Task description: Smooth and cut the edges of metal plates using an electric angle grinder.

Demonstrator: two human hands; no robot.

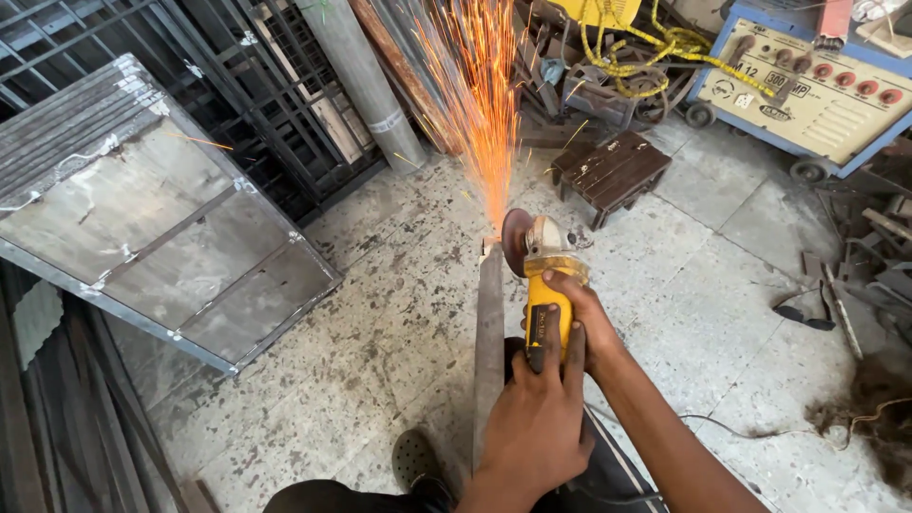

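I hold a yellow angle grinder [546,294] in both hands. My left hand [537,418] wraps the rear of its body from below. My right hand [591,321] grips the body just behind the head, from the right. The grinder's disc [516,242] touches the top end of a long grey metal bar [488,351] that stands leaning towards me. Orange sparks [475,104] stream away from the contact point towards the back. My foot in a dark sandal [415,458] rests beside the bar's lower part.
A framed sheet-metal panel [142,218] lies at the left, with black metal grilles [256,85] and pipes [366,85] behind it. A small dark wooden stool [613,171] stands beyond the grinder. A blue-and-cream welding machine [817,90], yellow cable [665,43] and scrap metal [855,275] fill the right.
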